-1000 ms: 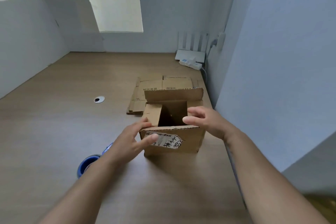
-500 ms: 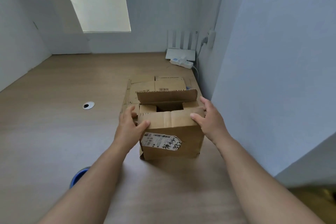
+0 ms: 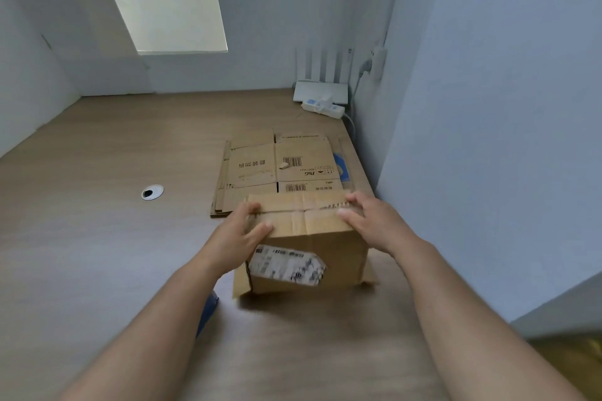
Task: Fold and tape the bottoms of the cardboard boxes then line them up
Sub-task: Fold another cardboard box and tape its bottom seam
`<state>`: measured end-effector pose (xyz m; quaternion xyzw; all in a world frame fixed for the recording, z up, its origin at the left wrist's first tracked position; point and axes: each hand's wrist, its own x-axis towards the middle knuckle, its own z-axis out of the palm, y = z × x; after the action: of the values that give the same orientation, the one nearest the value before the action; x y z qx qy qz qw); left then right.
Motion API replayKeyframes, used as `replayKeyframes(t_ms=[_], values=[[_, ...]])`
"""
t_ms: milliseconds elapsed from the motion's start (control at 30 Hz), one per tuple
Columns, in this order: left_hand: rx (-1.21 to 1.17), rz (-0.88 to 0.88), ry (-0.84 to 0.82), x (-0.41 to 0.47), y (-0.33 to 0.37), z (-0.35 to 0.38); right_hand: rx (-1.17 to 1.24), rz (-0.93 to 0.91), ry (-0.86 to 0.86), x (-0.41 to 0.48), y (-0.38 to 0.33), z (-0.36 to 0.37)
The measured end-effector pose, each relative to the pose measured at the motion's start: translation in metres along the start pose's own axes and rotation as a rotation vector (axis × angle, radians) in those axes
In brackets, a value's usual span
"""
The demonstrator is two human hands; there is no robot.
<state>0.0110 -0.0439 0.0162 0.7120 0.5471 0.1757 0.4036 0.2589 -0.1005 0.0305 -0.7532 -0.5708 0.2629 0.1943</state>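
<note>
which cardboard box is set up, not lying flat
The labelled box nearest the person, with the left hand and right hand on its folded flaps; the other boxes lie flat in a stack behind it.

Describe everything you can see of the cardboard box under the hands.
The cardboard box is brown corrugated board, standing on the wooden table in front of a stack of flattened cartons. Its upper flaps lie folded shut. A blurred white shipping label sits on the near face; lower flaps splay out at the base. The left hand and right hand press on the top's two ends.
</note>
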Motion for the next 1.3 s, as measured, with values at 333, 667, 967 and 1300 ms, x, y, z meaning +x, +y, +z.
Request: replayKeyframes(t_ms=[333, 667, 967, 1300], values=[[0.15, 0.061, 0.129, -0.073, -0.039, 0.042, 0.036, -0.023, -0.112, -0.064, 0.02, 0.027], [0.204, 0.033, 0.17, -0.082, -0.031, 0.05, -0.437, -0.212, -0.018, -0.07, -0.012, 0.053], [0.202, -0.183, 0.463, -0.112, -0.074, 0.017, -0.507, -0.306, -0.014, -0.067, -0.014, 0.086], [0.577, -0.626, 0.149, -0.098, -0.111, 0.002, -0.495, -0.304, 0.002, -0.065, -0.015, 0.09]])
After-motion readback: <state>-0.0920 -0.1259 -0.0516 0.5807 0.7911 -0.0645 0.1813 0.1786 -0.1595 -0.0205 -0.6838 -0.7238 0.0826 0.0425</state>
